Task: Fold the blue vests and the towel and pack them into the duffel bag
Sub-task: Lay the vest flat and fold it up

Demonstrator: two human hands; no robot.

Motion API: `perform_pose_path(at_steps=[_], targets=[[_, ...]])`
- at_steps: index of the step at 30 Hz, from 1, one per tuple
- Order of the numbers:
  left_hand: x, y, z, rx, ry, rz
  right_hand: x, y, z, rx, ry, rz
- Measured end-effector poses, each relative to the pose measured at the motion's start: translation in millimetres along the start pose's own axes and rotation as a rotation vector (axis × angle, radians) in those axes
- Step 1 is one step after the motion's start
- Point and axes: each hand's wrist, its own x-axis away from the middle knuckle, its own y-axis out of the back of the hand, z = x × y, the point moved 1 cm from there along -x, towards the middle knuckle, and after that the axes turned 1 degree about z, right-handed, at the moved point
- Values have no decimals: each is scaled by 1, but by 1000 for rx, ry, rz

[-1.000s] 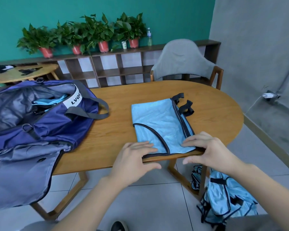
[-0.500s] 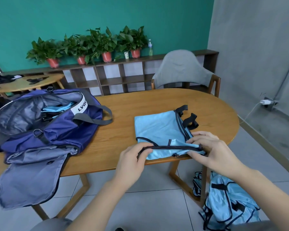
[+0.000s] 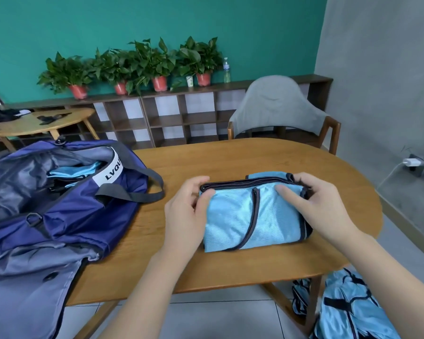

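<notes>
A light blue vest [image 3: 233, 218] with dark trim lies folded over on the wooden table [image 3: 230, 157]. My left hand [image 3: 186, 211] pinches its left far corner, thumb on top and fingers under the fold. My right hand [image 3: 321, 206] grips the right far edge, thumb pressed on the cloth. The navy duffel bag [image 3: 66, 216] sits open at the table's left, with blue fabric [image 3: 76, 171] inside. More blue vests [image 3: 348, 309] lie heaped on the floor at the lower right.
A grey chair [image 3: 279, 106] stands behind the table. A low shelf [image 3: 169, 113] with potted plants lines the green wall. A second wooden table [image 3: 34, 123] stands at the far left. A charger [image 3: 411, 163] is plugged in at the right wall.
Both hands lifted the vest's near edge and carried it away from me, folding the vest in half. The camera view tilted down and closer.
</notes>
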Motion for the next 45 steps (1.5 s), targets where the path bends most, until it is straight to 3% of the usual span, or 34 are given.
perform_pose_path(at_steps=[6, 10, 13, 16, 21, 27, 34, 37, 40, 45], targets=[[-40, -20, 39, -138, 145, 141, -44, -21, -33, 211, -121, 34], [-49, -31, 63, -277, 263, 298, -58, -27, -56, 526, -200, 159], [-46, -38, 75, -364, 305, 383, -62, -30, -64, 574, -231, 225], [-47, -43, 77, -329, 207, 398, -64, -33, -63, 608, -216, 221], [-44, -52, 80, -227, 37, 572, -70, -37, -69, 598, -220, 173], [-40, -47, 75, -355, 15, 541, -71, -33, -64, 516, -214, 154], [-26, -25, 49, -648, -29, 445, -40, -41, -40, 571, 84, 31], [-18, -13, 41, -655, 20, 507, -23, -41, -34, 503, 120, 90], [-5, -3, 41, -491, 72, 579, -10, -41, -40, 538, 66, 251], [14, 9, 50, -409, 19, 524, -6, -38, -51, 589, 70, 408]])
